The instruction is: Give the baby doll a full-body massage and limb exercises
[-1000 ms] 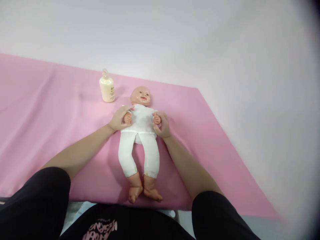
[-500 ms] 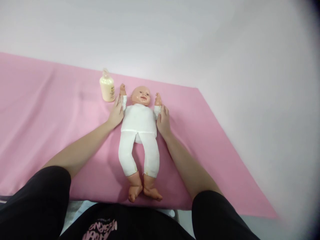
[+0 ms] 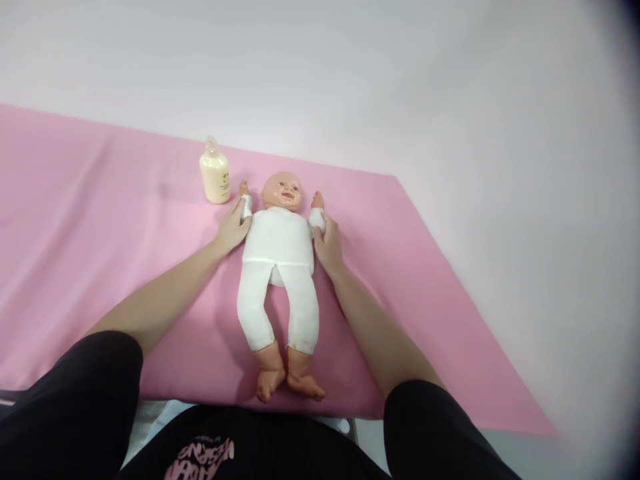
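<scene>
Doll (image 3: 278, 239) with a bald plastic head and white cloth body lies face up on pink cloth (image 3: 420, 320), arms raised beside its head. The left hand (image 3: 233, 229) and right hand (image 3: 329, 245) are each closed around one white-sleeved arm. A cream-coloured pump bottle (image 3: 215, 180) (dark lettering on its side) stands near the left hand.

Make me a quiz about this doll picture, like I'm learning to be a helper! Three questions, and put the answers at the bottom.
1. True or false: the bottle is lying on its side on the pink cloth.
2. Pick one: what colour is the tummy of the doll? A) pink B) white C) black
3. Fill in the blank: the left hand and the right hand are touching the doll's ____.

Key:
1. False, it stands upright.
2. B
3. arms
</scene>
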Motion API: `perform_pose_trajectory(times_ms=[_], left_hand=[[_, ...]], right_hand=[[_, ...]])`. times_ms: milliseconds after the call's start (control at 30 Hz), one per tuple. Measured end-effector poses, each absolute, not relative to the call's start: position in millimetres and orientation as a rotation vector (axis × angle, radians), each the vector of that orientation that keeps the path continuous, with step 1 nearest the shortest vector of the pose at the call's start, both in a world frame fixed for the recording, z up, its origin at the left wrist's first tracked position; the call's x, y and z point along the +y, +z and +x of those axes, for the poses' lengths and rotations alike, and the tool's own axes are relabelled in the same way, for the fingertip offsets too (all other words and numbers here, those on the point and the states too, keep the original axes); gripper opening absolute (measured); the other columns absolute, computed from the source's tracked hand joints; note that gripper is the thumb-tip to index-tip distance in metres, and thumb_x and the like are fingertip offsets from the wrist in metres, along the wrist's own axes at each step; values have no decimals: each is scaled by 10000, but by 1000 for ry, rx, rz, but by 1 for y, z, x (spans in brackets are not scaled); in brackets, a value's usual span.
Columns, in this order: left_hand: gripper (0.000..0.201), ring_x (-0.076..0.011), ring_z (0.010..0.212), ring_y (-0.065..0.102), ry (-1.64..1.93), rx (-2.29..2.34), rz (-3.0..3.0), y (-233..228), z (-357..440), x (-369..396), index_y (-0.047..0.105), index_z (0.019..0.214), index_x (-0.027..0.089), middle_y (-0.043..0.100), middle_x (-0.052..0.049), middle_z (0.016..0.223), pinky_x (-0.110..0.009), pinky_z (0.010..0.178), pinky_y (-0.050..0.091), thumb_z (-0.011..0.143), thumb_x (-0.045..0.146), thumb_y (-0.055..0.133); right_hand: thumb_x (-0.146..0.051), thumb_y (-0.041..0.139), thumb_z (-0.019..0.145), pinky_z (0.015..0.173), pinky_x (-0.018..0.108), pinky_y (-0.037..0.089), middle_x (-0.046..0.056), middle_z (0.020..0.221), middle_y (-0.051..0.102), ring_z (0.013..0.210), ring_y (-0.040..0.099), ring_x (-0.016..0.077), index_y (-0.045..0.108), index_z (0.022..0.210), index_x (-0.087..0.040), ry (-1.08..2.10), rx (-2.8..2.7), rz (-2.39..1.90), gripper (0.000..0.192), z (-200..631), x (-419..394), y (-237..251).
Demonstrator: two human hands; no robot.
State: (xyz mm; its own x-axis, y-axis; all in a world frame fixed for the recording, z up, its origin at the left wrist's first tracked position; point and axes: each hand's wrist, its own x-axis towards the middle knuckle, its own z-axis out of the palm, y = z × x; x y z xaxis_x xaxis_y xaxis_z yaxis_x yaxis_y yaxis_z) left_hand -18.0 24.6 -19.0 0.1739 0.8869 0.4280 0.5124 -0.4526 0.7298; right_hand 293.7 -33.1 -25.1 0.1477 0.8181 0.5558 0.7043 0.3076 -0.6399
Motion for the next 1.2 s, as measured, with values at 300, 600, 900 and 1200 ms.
perform_pose_trajectory(times_ms=[300,600,900,1200], left_hand=[[685,-375,1487,450,1380,1243,1983,-18,-16,23,493,1493,218,486,-163,1562,-596,1288,322,847,298,704],[887,-304,1296,575,1634,1090,2026,-8,-11,9,284,1576,258,489,-180,1526,-481,1080,496,867,515,751],[284,-253,976,674,1450,688,2567,17,-5,-21,644,1029,214,727,-91,1016,-432,941,528,854,433,695],[260,-215,815,661,1289,729,2560,16,-7,-18,611,882,224,709,-63,866,-375,811,548,837,469,682]], right_hand=[[-484,546,952,1185,578,454,176,1518,562,1379,564,309,429,1480,-216,413,-1508,-1433,603,297,-34,-25],[-429,703,863,1127,518,515,169,1416,533,1312,586,285,229,1559,-240,263,-1496,-1184,862,288,-38,-21],[-400,593,934,1088,544,542,113,1230,649,1182,652,299,521,1364,-258,114,-1786,-886,459,281,-56,-13],[-459,586,983,1040,501,592,78,1214,704,1141,709,269,528,1397,-305,206,-1751,-836,445,279,-58,-22]])
